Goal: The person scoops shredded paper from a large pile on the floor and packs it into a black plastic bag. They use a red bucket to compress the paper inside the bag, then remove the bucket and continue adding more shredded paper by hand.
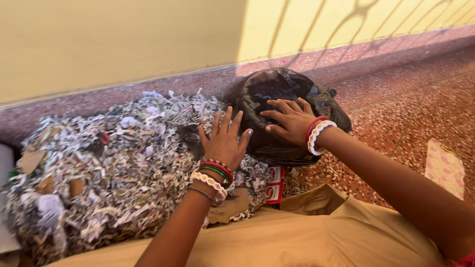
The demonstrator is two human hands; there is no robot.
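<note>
Black plastic bag [277, 99] at upper centre of frame, beside shredded-paper heap [109, 163] filling left half. Right hand [292, 121] flat on bag, fingers spread, not gripping. Left hand [225, 141] open, pressed at bag's left edge. Likely light, soft, slippery, tear-prone film; best gathered at bunched top.

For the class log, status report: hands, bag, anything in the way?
Left hand open, at the black plastic bag. Right hand open, flat on bag. Shredded paper heap against the bag's left side.
</note>
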